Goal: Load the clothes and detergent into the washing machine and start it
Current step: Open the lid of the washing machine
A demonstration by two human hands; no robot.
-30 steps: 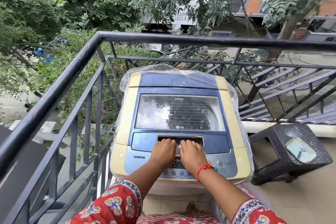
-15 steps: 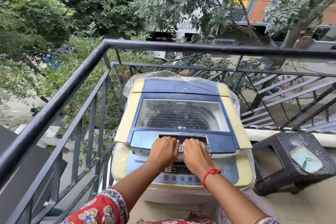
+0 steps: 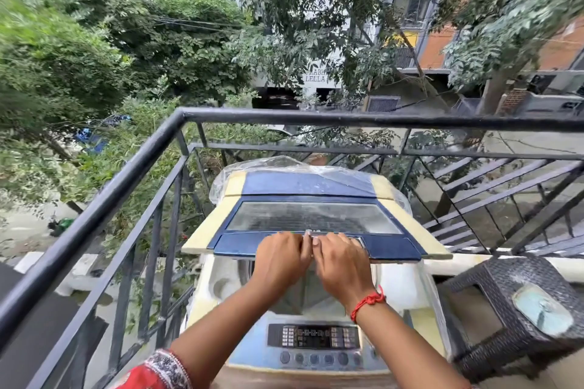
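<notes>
A top-loading washing machine (image 3: 407, 290), cream and blue, stands in the balcony corner with clear plastic over its back. Its blue lid (image 3: 316, 218) with a glass window is raised well off the tub, front edge lifted. My left hand (image 3: 279, 259) and my right hand (image 3: 343, 262), side by side, grip the lid's front handle. The right wrist carries a red thread band. Under the lid the pale tub rim shows; the drum inside is mostly hidden by my hands. The control panel (image 3: 313, 338) with buttons lies near me. No clothes or detergent are in view.
A black metal railing (image 3: 126, 186) runs along the left and far sides, close around the machine. A dark wicker stool (image 3: 493, 303) with a small metal lid on top stands at the right. Trees, a street and buildings lie beyond and below.
Both hands have lifted the lid from shut, through a slight gap, to well raised. The view has tilted upward and the control panel is now uncovered.
</notes>
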